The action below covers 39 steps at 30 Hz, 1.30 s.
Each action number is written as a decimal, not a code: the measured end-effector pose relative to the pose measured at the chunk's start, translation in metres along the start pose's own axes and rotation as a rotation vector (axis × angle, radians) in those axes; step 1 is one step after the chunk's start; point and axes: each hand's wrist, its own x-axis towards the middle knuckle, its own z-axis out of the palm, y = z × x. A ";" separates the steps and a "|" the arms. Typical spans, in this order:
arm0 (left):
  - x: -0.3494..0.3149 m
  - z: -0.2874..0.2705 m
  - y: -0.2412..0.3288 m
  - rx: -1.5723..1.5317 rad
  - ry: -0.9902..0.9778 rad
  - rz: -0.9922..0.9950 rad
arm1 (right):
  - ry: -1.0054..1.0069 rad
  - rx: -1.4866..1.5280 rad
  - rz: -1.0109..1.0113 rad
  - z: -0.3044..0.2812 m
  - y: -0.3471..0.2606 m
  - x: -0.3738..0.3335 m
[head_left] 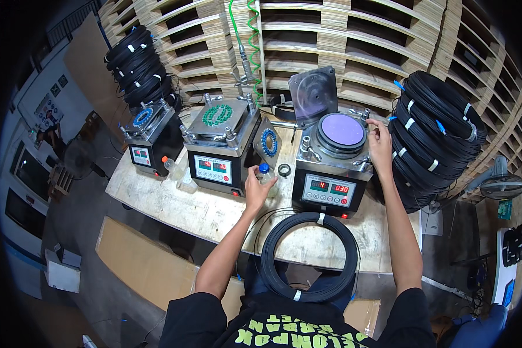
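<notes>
My left hand (257,189) is closed around a small clear bottle with a blue cap (264,168), just above the bench between two machines. My right hand (379,148) is at the right edge of the right-hand polishing machine (329,168), fingers loosely bent beside its corner post, with nothing visible in them. A round purple disc (342,129) lies on top of this machine. Behind it, a square metal plate (313,94) stands tilted up. A coil of black cable (271,272) sits upright between my arms, against the bench's front edge.
Two similar machines stand to the left, the middle one (211,169) topped by a plate with green connectors. A plate with blue connectors (269,142) leans beside it. A bottle with an orange cap (168,162) is farther left. Stacked black cable coils (432,139) rise at right.
</notes>
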 end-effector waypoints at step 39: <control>0.092 0.020 0.230 0.524 -0.085 1.141 | -0.022 0.983 0.507 -0.031 -0.072 0.019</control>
